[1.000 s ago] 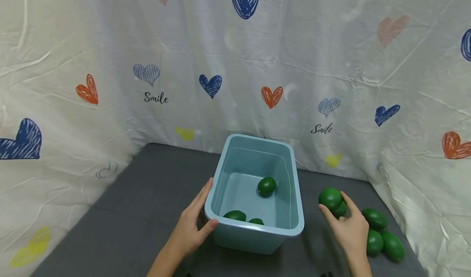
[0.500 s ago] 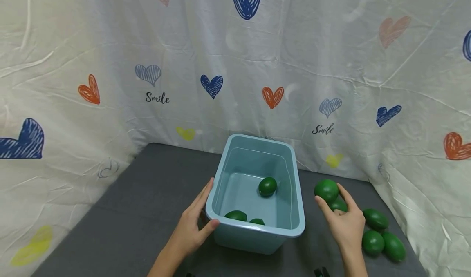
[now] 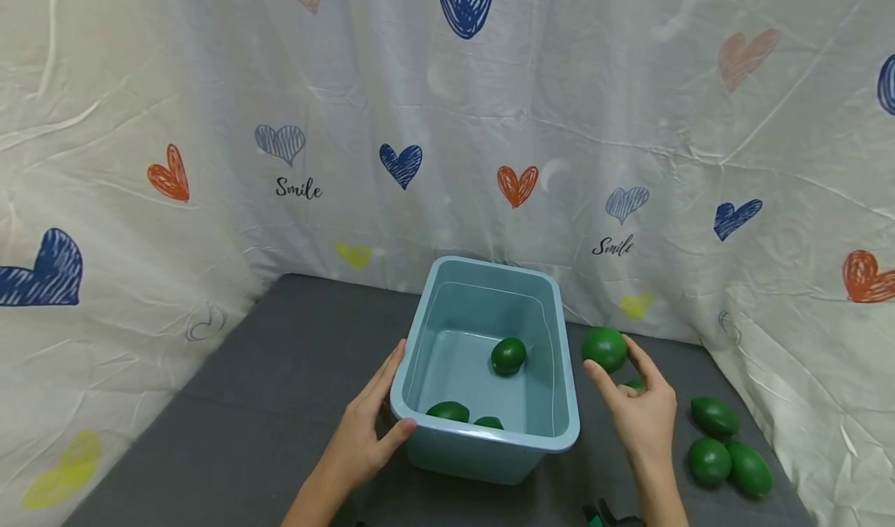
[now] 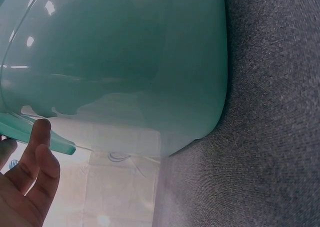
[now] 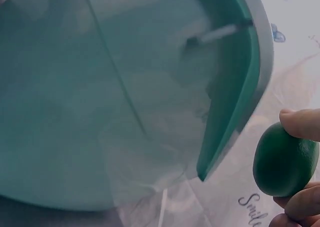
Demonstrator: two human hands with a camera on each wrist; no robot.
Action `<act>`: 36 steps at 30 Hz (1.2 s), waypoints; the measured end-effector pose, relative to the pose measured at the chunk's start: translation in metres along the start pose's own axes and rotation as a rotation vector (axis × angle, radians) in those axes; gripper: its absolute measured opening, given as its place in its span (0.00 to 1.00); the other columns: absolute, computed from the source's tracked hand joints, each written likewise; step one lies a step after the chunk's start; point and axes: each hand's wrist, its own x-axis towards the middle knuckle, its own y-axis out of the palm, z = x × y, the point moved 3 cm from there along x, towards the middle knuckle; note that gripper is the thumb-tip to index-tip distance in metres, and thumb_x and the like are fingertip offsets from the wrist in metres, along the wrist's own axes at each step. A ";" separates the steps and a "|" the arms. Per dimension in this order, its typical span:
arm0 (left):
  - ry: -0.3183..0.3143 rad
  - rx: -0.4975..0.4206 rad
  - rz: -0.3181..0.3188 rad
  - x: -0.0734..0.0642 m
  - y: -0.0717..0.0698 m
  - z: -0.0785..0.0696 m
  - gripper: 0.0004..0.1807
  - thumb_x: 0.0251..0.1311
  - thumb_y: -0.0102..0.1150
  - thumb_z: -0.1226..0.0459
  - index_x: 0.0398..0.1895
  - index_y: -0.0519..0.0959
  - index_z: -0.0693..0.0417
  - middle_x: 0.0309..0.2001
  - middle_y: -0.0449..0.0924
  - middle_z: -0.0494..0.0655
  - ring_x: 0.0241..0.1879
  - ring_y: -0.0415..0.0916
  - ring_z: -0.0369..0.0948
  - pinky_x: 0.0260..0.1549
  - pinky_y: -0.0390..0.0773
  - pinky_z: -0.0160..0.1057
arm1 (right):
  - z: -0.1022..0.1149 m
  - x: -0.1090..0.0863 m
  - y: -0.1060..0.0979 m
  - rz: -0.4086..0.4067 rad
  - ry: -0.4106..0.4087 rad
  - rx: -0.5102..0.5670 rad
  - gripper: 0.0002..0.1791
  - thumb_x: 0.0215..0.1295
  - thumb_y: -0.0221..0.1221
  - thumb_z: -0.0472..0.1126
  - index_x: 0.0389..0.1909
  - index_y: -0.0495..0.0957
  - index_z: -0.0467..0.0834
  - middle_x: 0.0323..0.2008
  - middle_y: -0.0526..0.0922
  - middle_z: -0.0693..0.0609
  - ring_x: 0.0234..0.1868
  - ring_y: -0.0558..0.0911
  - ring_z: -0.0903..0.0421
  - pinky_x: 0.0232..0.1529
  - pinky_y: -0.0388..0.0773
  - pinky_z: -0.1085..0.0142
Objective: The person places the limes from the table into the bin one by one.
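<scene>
A light-blue plastic tub (image 3: 475,438) stands mid-table with three glossy green oval fruits inside, one (image 3: 508,355) toward the right wall and two partly hidden behind the near rim. My left hand (image 3: 361,430) holds the tub at its near left corner, thumb at the front rim and fingers along the left side. Right of the tub, my right hand (image 3: 643,410) pinches another green oval fruit (image 3: 604,349) between thumb and fingers. The right wrist view shows this held fruit (image 5: 284,159) beside the tub's rim (image 5: 240,112). A further green fruit (image 3: 635,384) is mostly hidden behind the right hand.
Three green fruits (image 3: 713,417) lie grouped at the right on the dark grey tabletop (image 3: 210,434). A pale curtain (image 3: 447,99) printed with hearts hangs behind and beside the table. A small black object (image 3: 608,515) shows by the right wrist.
My right hand has lifted the pinched fruit and moved it leftward toward the tub. The left hand and the tub have stayed in place.
</scene>
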 end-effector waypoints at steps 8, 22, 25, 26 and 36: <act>-0.008 -0.002 -0.004 -0.001 0.000 0.000 0.48 0.71 0.64 0.52 0.88 0.50 0.43 0.85 0.53 0.43 0.79 0.62 0.51 0.61 0.77 0.64 | 0.011 -0.002 0.013 0.057 -0.008 0.064 0.38 0.62 0.77 0.45 0.73 0.77 0.44 0.68 0.78 0.40 0.07 0.60 0.64 0.12 0.59 0.69; -0.009 -0.074 0.000 0.000 0.001 0.001 0.47 0.72 0.63 0.49 0.88 0.51 0.41 0.85 0.53 0.44 0.71 0.70 0.52 0.39 0.84 0.43 | 0.017 -0.007 0.030 0.165 0.015 0.114 0.39 0.62 0.78 0.45 0.74 0.75 0.50 0.53 0.80 0.47 0.07 0.59 0.63 0.12 0.59 0.68; -0.011 -0.078 0.002 0.000 0.000 0.002 0.47 0.72 0.63 0.49 0.88 0.51 0.42 0.85 0.53 0.44 0.71 0.70 0.52 0.38 0.84 0.42 | 0.016 -0.008 0.033 0.176 0.019 0.110 0.40 0.61 0.78 0.45 0.74 0.75 0.50 0.51 0.80 0.47 0.07 0.58 0.63 0.12 0.59 0.68; -0.009 -0.075 0.002 0.000 0.000 0.002 0.47 0.72 0.63 0.49 0.88 0.51 0.43 0.85 0.53 0.44 0.71 0.70 0.52 0.38 0.84 0.42 | 0.016 -0.009 0.034 0.177 0.015 0.107 0.40 0.61 0.78 0.45 0.74 0.75 0.49 0.50 0.80 0.48 0.07 0.58 0.62 0.12 0.59 0.68; -0.011 -0.014 0.001 -0.001 0.001 0.002 0.48 0.71 0.64 0.51 0.88 0.50 0.39 0.85 0.52 0.42 0.76 0.65 0.52 0.54 0.83 0.53 | 0.016 -0.012 0.038 0.184 -0.003 0.069 0.40 0.61 0.78 0.46 0.74 0.75 0.48 0.49 0.83 0.44 0.06 0.58 0.63 0.12 0.59 0.69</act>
